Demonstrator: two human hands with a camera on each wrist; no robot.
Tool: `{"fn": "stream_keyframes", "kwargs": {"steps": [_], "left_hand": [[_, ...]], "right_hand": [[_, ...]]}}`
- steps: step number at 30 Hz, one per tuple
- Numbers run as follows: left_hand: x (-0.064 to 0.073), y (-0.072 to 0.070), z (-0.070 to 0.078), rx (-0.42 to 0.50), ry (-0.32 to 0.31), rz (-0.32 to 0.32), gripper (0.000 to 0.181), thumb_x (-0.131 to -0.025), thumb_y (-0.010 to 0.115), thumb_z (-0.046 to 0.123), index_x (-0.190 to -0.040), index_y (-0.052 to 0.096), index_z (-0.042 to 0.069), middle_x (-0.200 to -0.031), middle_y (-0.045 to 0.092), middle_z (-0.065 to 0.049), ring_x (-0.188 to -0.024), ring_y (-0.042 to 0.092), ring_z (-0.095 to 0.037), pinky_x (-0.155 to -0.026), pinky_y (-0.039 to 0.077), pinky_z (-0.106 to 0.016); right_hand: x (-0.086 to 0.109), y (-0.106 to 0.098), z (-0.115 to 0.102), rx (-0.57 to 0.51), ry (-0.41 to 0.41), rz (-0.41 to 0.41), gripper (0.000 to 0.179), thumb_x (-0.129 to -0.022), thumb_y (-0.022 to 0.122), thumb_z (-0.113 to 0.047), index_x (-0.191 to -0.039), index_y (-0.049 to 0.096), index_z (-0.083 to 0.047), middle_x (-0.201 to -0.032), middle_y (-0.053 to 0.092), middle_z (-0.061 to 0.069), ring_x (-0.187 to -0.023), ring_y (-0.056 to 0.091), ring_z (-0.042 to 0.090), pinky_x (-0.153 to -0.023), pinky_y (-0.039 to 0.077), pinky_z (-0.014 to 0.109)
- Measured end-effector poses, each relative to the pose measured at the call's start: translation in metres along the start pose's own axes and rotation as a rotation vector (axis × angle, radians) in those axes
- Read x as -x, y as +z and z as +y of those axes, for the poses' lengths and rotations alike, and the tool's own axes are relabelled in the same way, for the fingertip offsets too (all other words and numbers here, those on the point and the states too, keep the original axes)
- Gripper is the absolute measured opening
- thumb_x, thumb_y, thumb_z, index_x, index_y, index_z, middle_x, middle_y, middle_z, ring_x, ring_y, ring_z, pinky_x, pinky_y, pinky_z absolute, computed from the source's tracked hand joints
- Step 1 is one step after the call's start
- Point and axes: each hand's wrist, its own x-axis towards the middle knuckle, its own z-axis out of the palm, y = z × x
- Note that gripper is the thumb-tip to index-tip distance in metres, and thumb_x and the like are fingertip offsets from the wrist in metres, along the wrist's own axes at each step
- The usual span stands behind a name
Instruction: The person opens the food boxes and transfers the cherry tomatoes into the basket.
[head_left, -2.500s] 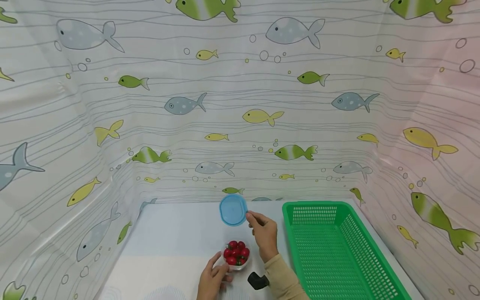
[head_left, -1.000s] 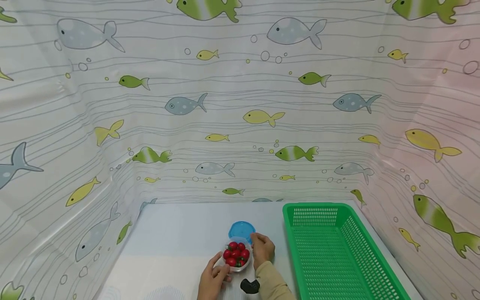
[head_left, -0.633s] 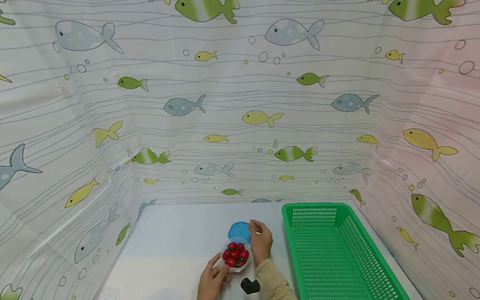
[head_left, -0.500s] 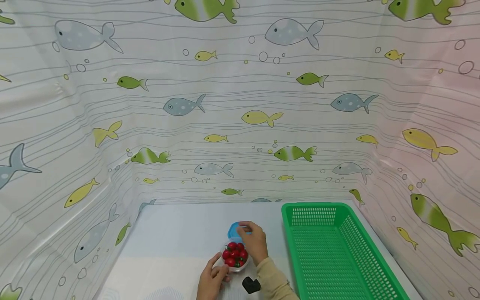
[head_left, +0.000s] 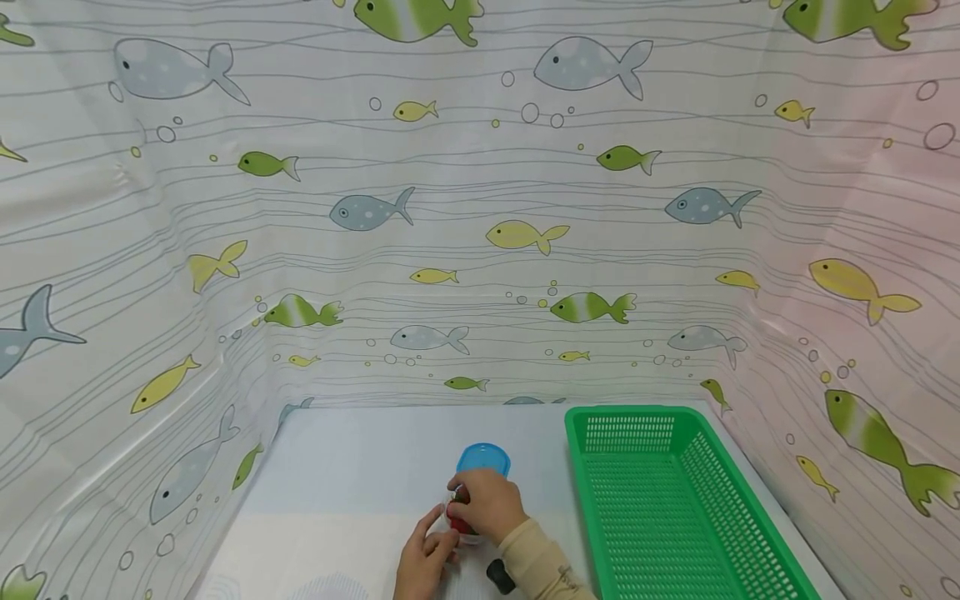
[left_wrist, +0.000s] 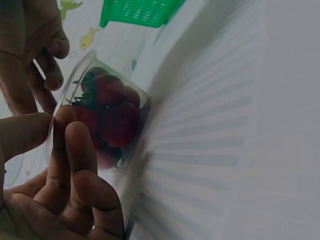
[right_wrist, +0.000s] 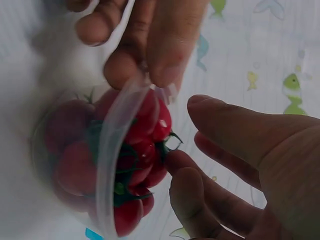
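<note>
Red cherry tomatoes (right_wrist: 142,155) with green stems fill a clear plastic tub (right_wrist: 107,150), which sits on the table in the head view. My left hand (head_left: 423,560) pinches the tub's near rim between thumb and fingers, plainly seen in the left wrist view. Over the tub reaches my right hand (head_left: 491,504), thumb and fingers spread apart, one fingertip right at a tomato's stem. From the head view it covers most of the fruit. Just behind the tub lies a blue lid (head_left: 483,456), flat on the table.
A long green plastic basket (head_left: 667,487) stands to the right, beside my right forearm. Fish-patterned sheeting (head_left: 420,292) rises behind the table and on both sides. A black wrist camera (head_left: 500,575) sits under my right sleeve.
My right hand held the blue lid up, laid it down behind the tub and let go. Then it moved left and nearer, over the tomatoes. My left hand stayed on the tub.
</note>
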Motion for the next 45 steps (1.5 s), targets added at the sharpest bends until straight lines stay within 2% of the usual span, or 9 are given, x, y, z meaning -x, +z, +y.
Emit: {"fn": "stream_keyframes", "kwargs": {"steps": [4, 10, 16, 21, 30, 34, 38, 45], "left_hand": [[0.000, 0.001, 0.001, -0.001, 0.005, 0.012, 0.078, -0.100, 0.062, 0.044, -0.154, 0.032, -0.005, -0.091, 0.073, -0.008, -0.076, 0.067, -0.020, -0.059, 0.045, -0.029], [0.000, 0.001, 0.001, -0.005, 0.013, 0.028, 0.076, -0.101, 0.062, 0.044, -0.153, 0.035, -0.005, -0.088, 0.073, -0.008, -0.074, 0.068, -0.019, -0.057, 0.044, -0.027], [0.000, 0.000, 0.002, 0.004, -0.010, 0.033, 0.078, -0.099, 0.064, 0.043, -0.153, 0.035, -0.005, -0.089, 0.073, -0.006, -0.075, 0.067, -0.020, -0.057, 0.045, -0.027], [0.002, -0.001, 0.003, 0.000, -0.021, 0.026, 0.078, -0.099, 0.064, 0.042, -0.153, 0.033, -0.006, -0.090, 0.074, -0.006, -0.076, 0.068, -0.021, -0.058, 0.046, -0.027], [0.001, 0.000, 0.003, -0.003, -0.022, 0.027, 0.080, -0.099, 0.064, 0.044, -0.153, 0.033, -0.006, -0.091, 0.074, -0.007, -0.076, 0.068, -0.021, -0.059, 0.046, -0.028], [0.001, 0.001, 0.004, -0.012, -0.022, 0.029, 0.078, -0.100, 0.064, 0.044, -0.153, 0.034, -0.005, -0.091, 0.073, -0.008, -0.076, 0.068, -0.021, -0.059, 0.046, -0.028], [0.001, 0.002, 0.005, -0.010, -0.019, 0.036, 0.075, -0.100, 0.064, 0.039, -0.152, 0.036, -0.006, -0.090, 0.073, -0.008, -0.076, 0.068, -0.021, -0.058, 0.045, -0.028], [0.000, 0.002, 0.004, -0.002, -0.043, 0.035, 0.077, -0.100, 0.065, 0.041, -0.153, 0.033, -0.005, -0.091, 0.073, -0.007, -0.078, 0.068, -0.021, -0.060, 0.046, -0.029]], "right_hand": [[0.001, 0.007, 0.000, 0.122, -0.033, 0.029, 0.018, -0.082, 0.086, -0.028, -0.097, 0.080, -0.021, -0.079, 0.065, -0.011, -0.071, 0.059, 0.005, -0.057, 0.050, 0.034], [0.001, 0.013, -0.002, 0.224, -0.072, 0.056, 0.018, -0.078, 0.088, -0.026, -0.093, 0.081, -0.021, -0.082, 0.067, -0.008, -0.071, 0.062, 0.007, -0.055, 0.051, 0.034], [0.002, 0.015, -0.004, 0.266, -0.110, 0.084, 0.018, -0.076, 0.089, -0.028, -0.090, 0.081, -0.022, -0.083, 0.068, -0.006, -0.070, 0.063, 0.009, -0.054, 0.052, 0.033], [0.005, 0.015, -0.004, 0.257, -0.143, 0.082, 0.015, -0.078, 0.088, -0.025, -0.089, 0.079, -0.021, -0.083, 0.067, -0.004, -0.071, 0.063, 0.010, -0.055, 0.051, 0.032], [0.000, 0.019, -0.006, 0.335, -0.133, 0.059, 0.007, -0.085, 0.083, -0.024, -0.091, 0.081, -0.020, -0.077, 0.067, -0.007, -0.067, 0.063, 0.009, -0.053, 0.051, 0.031], [-0.003, 0.022, -0.008, 0.421, -0.132, 0.027, 0.016, -0.080, 0.088, -0.022, -0.093, 0.080, -0.022, -0.077, 0.068, -0.005, -0.067, 0.064, 0.011, -0.055, 0.053, 0.033], [-0.005, 0.020, -0.006, 0.485, -0.173, 0.023, 0.025, -0.073, 0.093, -0.023, -0.094, 0.079, -0.024, -0.078, 0.067, -0.005, -0.067, 0.064, 0.011, -0.056, 0.054, 0.033], [-0.010, 0.018, 0.001, 0.477, -0.240, 0.042, 0.013, -0.083, 0.086, -0.023, -0.094, 0.080, -0.025, -0.083, 0.070, -0.006, -0.069, 0.065, 0.008, -0.058, 0.054, 0.028]]}}
